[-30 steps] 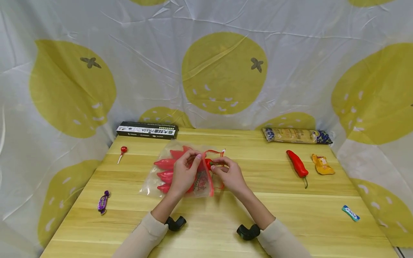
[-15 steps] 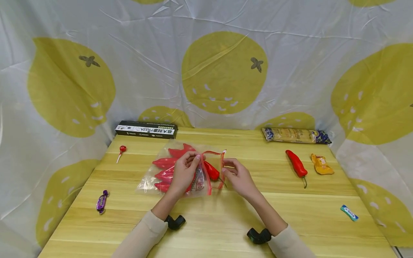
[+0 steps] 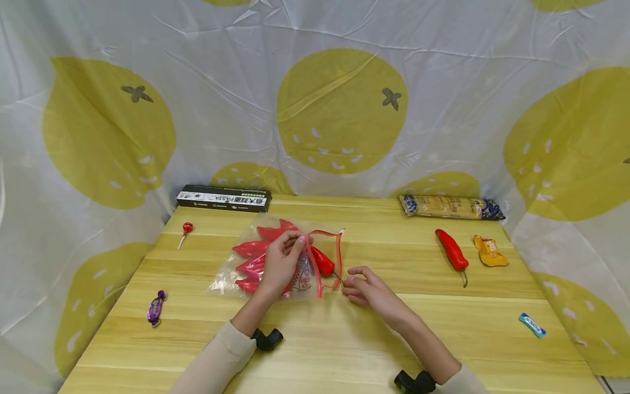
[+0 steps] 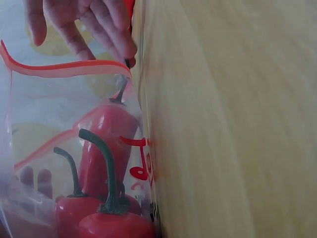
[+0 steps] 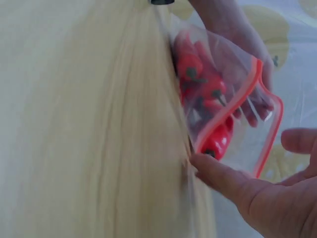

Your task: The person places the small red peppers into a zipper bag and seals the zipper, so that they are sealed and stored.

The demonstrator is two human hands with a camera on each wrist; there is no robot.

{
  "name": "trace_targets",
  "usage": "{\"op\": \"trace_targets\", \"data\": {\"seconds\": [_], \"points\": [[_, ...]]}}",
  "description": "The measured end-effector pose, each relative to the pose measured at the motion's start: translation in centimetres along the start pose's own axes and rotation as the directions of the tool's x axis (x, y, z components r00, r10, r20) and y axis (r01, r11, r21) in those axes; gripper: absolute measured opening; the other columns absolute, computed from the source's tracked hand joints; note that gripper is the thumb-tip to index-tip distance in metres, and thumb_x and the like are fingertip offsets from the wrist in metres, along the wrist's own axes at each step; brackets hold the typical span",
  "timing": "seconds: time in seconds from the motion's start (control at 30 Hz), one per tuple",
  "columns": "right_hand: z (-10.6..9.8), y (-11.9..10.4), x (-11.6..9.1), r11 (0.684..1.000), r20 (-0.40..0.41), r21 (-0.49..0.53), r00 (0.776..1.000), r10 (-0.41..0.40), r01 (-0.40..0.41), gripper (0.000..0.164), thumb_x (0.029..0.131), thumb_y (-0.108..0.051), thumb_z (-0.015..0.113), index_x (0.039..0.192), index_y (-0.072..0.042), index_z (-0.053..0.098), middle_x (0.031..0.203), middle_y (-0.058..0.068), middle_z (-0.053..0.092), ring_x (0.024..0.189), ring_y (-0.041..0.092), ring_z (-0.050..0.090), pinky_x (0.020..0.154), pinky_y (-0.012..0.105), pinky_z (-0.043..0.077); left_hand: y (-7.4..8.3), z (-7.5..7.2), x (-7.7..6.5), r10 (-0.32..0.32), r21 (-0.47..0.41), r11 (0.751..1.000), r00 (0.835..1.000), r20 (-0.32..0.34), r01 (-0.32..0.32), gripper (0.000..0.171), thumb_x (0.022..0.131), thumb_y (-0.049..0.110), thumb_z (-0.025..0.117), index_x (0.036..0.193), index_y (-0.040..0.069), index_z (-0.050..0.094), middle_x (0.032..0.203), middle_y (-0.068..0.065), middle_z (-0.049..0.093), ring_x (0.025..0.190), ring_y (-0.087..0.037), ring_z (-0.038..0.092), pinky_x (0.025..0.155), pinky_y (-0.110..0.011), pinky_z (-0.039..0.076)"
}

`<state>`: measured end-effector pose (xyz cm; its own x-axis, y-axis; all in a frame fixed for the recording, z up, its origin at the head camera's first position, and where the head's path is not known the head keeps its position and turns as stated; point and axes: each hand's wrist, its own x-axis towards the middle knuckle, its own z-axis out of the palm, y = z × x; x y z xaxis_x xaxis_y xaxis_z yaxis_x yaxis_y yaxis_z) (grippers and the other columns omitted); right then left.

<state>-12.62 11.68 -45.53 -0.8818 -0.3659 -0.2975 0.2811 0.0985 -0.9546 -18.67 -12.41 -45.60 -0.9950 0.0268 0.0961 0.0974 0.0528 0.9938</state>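
Observation:
A clear zip bag (image 3: 222, 282) with a red zip edge lies on the table, several red chili peppers (image 3: 251, 249) inside. My left hand (image 3: 281, 262) pinches the bag's upper layer near its mouth, which gapes to the right. Just inside that mouth rests one red chili pepper (image 3: 323, 262), stem toward the opening. My right hand (image 3: 376, 298) is right of the mouth, fingers loosely spread and holding nothing. Its fingertips are by the stem; whether they touch it I cannot tell. In the right wrist view a fingertip (image 5: 200, 161) is at the bag's lower lip.
Another red chili pepper (image 3: 451, 250) lies at the right, beside an orange-wrapped candy (image 3: 490, 250) and a blue-green packet (image 3: 532, 325). A pasta box (image 3: 223, 198) and noodle pack (image 3: 451, 207) line the back. A lollipop (image 3: 187, 228) and purple candy (image 3: 155, 309) lie left.
The right hand has let go of the chili pepper at the bag's mouth and moved right and toward the front edge. The mouth gapes wider. The left hand keeps its pinch.

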Motion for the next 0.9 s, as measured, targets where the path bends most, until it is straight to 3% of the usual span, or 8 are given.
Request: {"op": "trace_targets", "data": {"seconds": [0.17,0.4,0.53,0.7,0.9], "points": [[0.5,0.0,0.5,0.990,-0.022,0.134,0.999,-0.039,0.041,0.053,0.105,-0.032,0.040,0.143,0.001,0.026,0.152,0.027,0.032,0.140,0.036,0.038,0.113,0.046,0.033,-0.1,0.0,0.0,0.006,0.005,1.000,1.000,0.005,-0.006,0.031,0.095,0.039,0.060,0.112,0.014,0.063,0.113,-0.004,0.072,0.106,-0.017,0.066,0.091,-0.022,0.053],[1.4,-1.5,1.9,0.944,-0.062,0.239,0.974,-0.218,0.226,0.059,0.105,-0.044,0.035,0.144,-0.001,0.025,0.153,0.027,0.030,0.143,0.037,0.033,0.117,0.046,0.028,0.3,0.2,0.0,0.049,0.038,0.998,0.999,-0.010,-0.048,0.028,0.095,0.040,0.061,0.108,0.015,0.065,0.109,-0.003,0.070,0.105,-0.016,0.066,0.090,-0.025,0.055],[2.3,-1.9,3.5,0.934,-0.006,0.224,0.959,-0.285,0.279,0.066,0.104,-0.052,0.029,0.147,-0.003,0.021,0.154,0.028,0.027,0.144,0.038,0.030,0.118,0.047,0.026,0.5,0.4,-0.1,0.067,0.030,0.997,0.998,-0.006,-0.067,0.027,0.095,0.039,0.061,0.107,0.014,0.065,0.109,-0.003,0.071,0.105,-0.017,0.066,0.090,-0.026,0.055],[3.1,-1.5,5.0,0.928,0.050,0.220,0.947,-0.319,0.301,0.064,0.106,-0.046,0.024,0.149,0.002,0.015,0.155,0.032,0.020,0.144,0.042,0.026,0.118,0.052,0.023,0.3,0.5,-0.2,0.071,0.006,0.997,0.997,-0.003,-0.071,0.029,0.095,0.039,0.060,0.108,0.014,0.064,0.110,-0.003,0.072,0.105,-0.016,0.068,0.089,-0.026,0.055],[1.7,-1.1,4.0,0.936,0.012,0.109,0.941,-0.339,0.336,0.057,0.107,-0.040,0.030,0.146,0.000,0.027,0.150,0.027,0.033,0.136,0.047,0.037,0.112,0.055,0.035,0.3,0.4,-0.3,0.058,0.006,0.998,0.998,-0.027,-0.058,0.029,0.095,0.039,0.061,0.108,0.014,0.065,0.109,-0.004,0.072,0.103,-0.017,0.067,0.088,-0.024,0.055]]}}
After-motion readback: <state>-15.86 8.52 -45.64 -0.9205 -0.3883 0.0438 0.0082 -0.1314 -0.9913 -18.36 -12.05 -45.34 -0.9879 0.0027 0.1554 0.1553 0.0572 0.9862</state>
